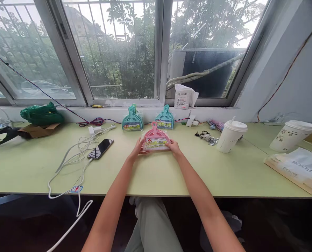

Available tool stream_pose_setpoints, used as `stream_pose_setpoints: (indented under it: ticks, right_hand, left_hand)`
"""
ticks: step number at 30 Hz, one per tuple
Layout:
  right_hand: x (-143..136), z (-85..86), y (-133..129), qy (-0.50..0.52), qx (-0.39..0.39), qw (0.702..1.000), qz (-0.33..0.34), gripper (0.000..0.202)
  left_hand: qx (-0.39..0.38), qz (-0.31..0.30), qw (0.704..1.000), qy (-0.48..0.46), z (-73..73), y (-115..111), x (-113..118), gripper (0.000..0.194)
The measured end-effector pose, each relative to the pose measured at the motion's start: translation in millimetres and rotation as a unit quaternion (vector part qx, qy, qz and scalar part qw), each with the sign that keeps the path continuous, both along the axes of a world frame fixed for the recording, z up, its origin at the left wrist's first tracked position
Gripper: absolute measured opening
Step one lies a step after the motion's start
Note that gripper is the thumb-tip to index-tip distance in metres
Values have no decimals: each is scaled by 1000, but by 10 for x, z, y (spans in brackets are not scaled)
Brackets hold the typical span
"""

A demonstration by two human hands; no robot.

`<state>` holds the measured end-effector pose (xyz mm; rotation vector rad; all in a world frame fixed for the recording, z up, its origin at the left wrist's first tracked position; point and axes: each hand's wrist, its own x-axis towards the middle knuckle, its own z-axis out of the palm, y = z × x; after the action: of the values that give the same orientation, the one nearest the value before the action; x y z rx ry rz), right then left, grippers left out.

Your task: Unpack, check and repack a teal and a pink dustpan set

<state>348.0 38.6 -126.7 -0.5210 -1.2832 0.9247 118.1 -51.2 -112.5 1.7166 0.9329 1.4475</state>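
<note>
**Pink brush-and-dustpan set, held at both sides on worktop**

Left hand (138,148): grip partly open, fingers spread against the left edge of the pink mini dustpan set (156,141), touching but not wrapped around it. Right hand (175,147): grip likewise loosely open, fingertips laid on the set's right edge. Neither grip clamped; set pressed lightly between the two.

Pink mini dustpan set: wrapped in clear plastic with a printed label, lying flat on the pale green worktop (158,175), handle pointing away toward the window, near the middle of the worktop's depth.

Just behind, against the sill: two stacks of teal mini dustpan sets, left stack (132,119) and right stack (165,118), standing upright, apart from the pink one.

To the left: black smartphone (100,148) lying face up, joined to a tangle of white charging cable (74,161) trailing over the front edge. Further left: green plastic bag (41,113) on a piece of brown cardboard (37,130).

To the right: bunch of keys (207,137), then lidded white paper cup (231,135) with a straw; second lidded paper cup (292,135) tilted at far right; white printed bag (297,168) lying flat near the front corner.

On the sill: white labelled parcel (184,96).

Nothing lying between the hands and the set.
</note>
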Motion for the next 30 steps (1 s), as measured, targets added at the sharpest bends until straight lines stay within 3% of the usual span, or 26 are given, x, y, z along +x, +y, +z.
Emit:
stream_pose_setpoints:
  ticks: [3, 7, 10, 15, 19, 21, 25, 30]
  right_hand:
    - [-14, 13, 71, 23, -2, 998, -61, 43]
    - [-68, 10, 106, -51, 66, 990, -116, 36]
    - [-104, -13, 77, -95, 110, 976, -161, 32]
    - [-75, -48, 25, -113, 151, 964, -188, 26]
    - [25, -48, 100, -101, 139, 953, -251, 24]
    - [82, -23, 184, -104, 133, 945, -281, 24]
    - [154, 126, 425, -126, 142, 922, -338, 24]
    - [86, 412, 831, -139, 147, 885, -420, 19]
  left_hand:
    - [49, 94, 993, 45, -21, 95, 12, 83]
    - [107, 269, 946, 149, -53, 217, 6, 28]
    - [142, 358, 900, 204, -64, 215, 1, 16]
    - [162, 396, 861, 275, -141, 185, 27, 24]
    - [215, 400, 847, 275, -227, 225, 64, 46]
    - [218, 414, 837, 284, -235, 260, 64, 44]
    - [202, 460, 803, 321, -146, 431, -12, 29]
    - [259, 466, 747, 397, 86, 846, -127, 31]
